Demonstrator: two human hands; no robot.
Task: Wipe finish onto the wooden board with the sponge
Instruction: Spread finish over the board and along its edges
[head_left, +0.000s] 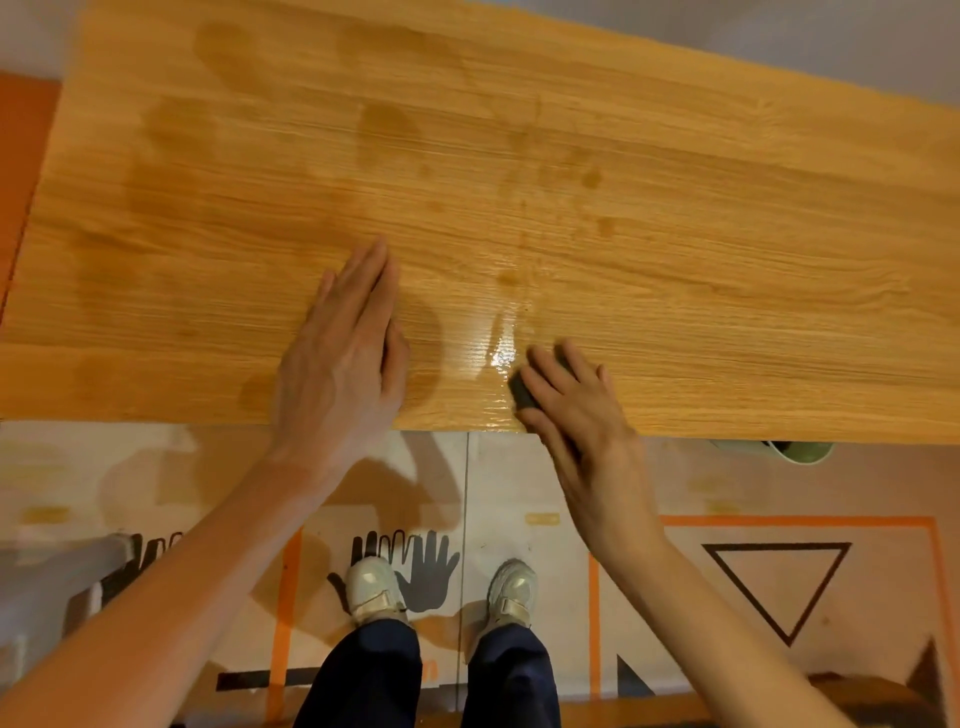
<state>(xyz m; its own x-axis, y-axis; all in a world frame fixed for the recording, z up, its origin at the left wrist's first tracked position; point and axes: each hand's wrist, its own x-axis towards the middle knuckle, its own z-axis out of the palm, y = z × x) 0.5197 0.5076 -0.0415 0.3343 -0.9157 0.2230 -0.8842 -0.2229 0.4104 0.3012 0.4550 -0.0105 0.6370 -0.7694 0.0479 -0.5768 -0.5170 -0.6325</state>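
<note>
A large wooden board (675, 249) fills the upper half of the view, with darker damp patches across it and a glossy wet streak near its front edge. My left hand (348, 353) lies flat on the board, fingers straight and together, pressing down. My right hand (576, 410) grips a dark sponge (522, 392) at the board's front edge, just right of the wet streak. Most of the sponge is hidden under my fingers.
Under the board's front edge at the right, a pale green cup (800, 451) peeks out. Printed cardboard sheets (779, 587) with orange lines, a black triangle and hand shapes cover the floor. My two feet in pale shoes (374, 587) stand below.
</note>
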